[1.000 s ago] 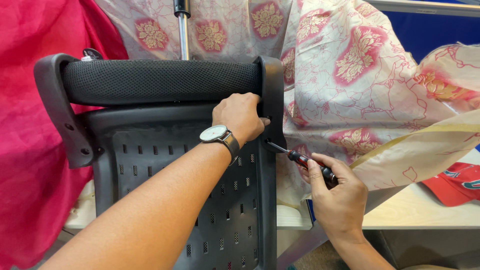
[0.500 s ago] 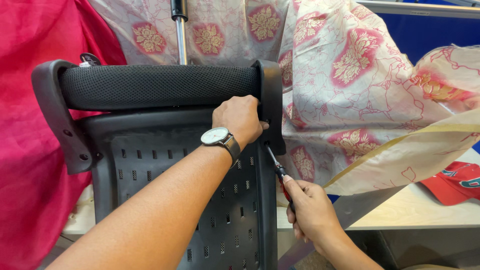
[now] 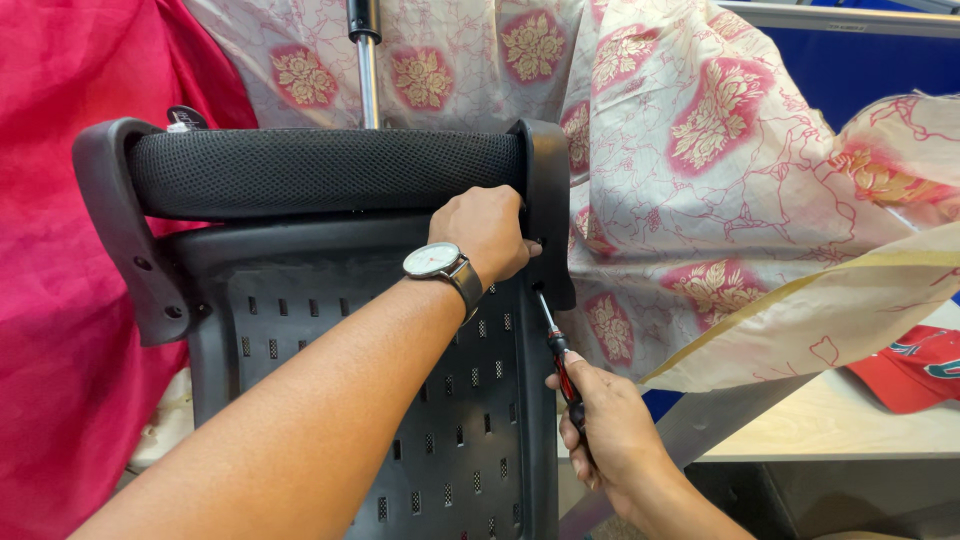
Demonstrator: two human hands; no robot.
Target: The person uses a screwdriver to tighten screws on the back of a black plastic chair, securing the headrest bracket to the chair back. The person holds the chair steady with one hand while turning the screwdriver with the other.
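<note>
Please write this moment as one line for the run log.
left hand: grips chair bracket | right hand: holds screwdriver, tip at bracket underside

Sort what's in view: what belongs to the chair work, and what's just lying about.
In use:
black chair part
screwdriver
left hand
right hand

Lying about:
red cap
floral cloth
pink cloth
table

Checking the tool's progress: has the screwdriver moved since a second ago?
Yes. The screwdriver swung from lying sideways to pointing up under the chair's right bracket, with the right hand lower.
</note>
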